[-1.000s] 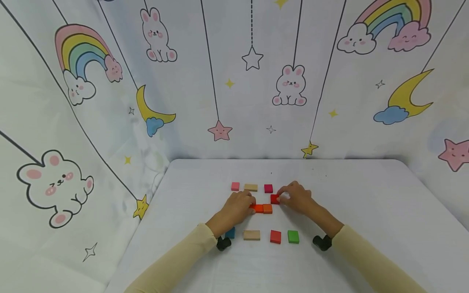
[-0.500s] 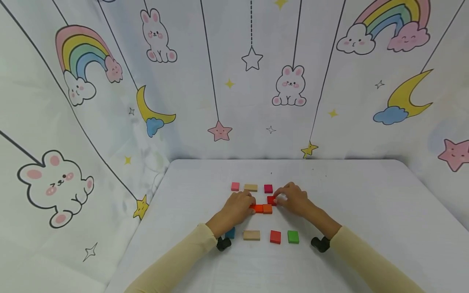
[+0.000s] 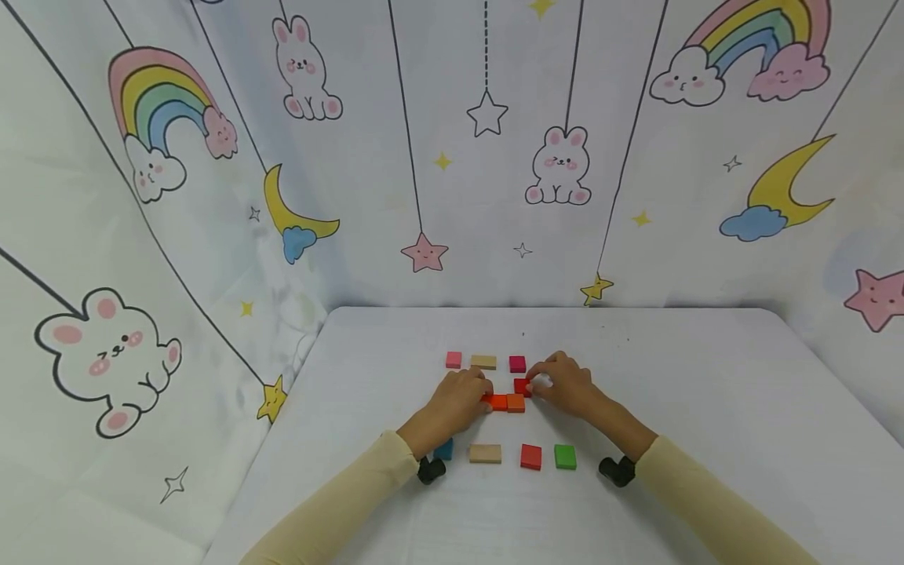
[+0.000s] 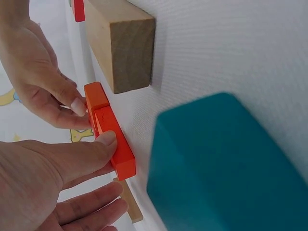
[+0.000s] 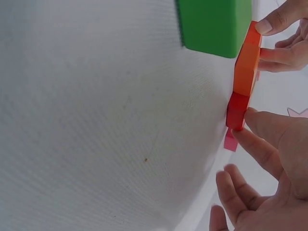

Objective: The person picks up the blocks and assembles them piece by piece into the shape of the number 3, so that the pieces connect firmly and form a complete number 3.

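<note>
My left hand [image 3: 455,399] pinches a red-orange block [image 4: 118,144], its thumb on the near face. Touching that block's right end is an orange block [image 3: 516,403]. Between thumb and index finger, my right hand [image 3: 567,382] holds a red block [image 5: 237,110], just behind the orange one; the other fingers are spread loosely. In the head view the left fingers hide part of the red-orange block.
Behind the hands lie a pink block [image 3: 453,359], a wooden block [image 3: 483,362] and a crimson block [image 3: 518,364]. In front are a blue block [image 3: 443,449], another wooden block [image 3: 485,453], a red block [image 3: 531,457] and a green block [image 3: 565,457].
My right hand has shifted left and slightly nearer with the red block, bringing it behind the orange block. The left hand has stayed in place.
</note>
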{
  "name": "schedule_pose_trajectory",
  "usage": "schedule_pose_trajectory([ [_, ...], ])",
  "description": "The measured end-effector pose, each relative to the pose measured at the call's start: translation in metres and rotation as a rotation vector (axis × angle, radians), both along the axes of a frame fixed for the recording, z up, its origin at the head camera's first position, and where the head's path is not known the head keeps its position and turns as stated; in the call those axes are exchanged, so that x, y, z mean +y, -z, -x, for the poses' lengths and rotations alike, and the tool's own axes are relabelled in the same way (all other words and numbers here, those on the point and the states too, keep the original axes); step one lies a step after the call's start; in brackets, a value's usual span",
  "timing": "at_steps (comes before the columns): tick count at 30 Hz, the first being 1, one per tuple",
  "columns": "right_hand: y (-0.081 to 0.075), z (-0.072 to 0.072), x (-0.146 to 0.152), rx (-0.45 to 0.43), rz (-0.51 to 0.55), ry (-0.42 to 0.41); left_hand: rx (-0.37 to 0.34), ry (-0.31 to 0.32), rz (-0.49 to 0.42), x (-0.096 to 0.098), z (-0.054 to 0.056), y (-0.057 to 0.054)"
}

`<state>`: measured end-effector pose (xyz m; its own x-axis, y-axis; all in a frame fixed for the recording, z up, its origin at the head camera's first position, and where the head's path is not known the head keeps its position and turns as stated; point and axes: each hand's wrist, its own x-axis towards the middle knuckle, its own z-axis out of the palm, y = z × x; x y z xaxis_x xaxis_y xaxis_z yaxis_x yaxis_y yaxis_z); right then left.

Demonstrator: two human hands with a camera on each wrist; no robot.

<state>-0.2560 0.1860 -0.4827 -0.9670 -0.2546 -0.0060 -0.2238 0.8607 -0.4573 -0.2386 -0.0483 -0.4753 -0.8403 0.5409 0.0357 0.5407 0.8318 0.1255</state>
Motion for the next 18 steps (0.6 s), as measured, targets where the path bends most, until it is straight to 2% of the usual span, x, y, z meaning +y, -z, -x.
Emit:
schedule_pose_trajectory([
  [11,-0.0011,0.0003,-0.0003,-0.006,-0.008,-0.005,-0.008,-0.004,0.006,0.0003,0.001,0.0013],
  [18,-0.0054,0.0044,-0.0004,0.017,-0.009,0.044,0.001,0.001,-0.005,0.0003,0.0005,0.0006],
])
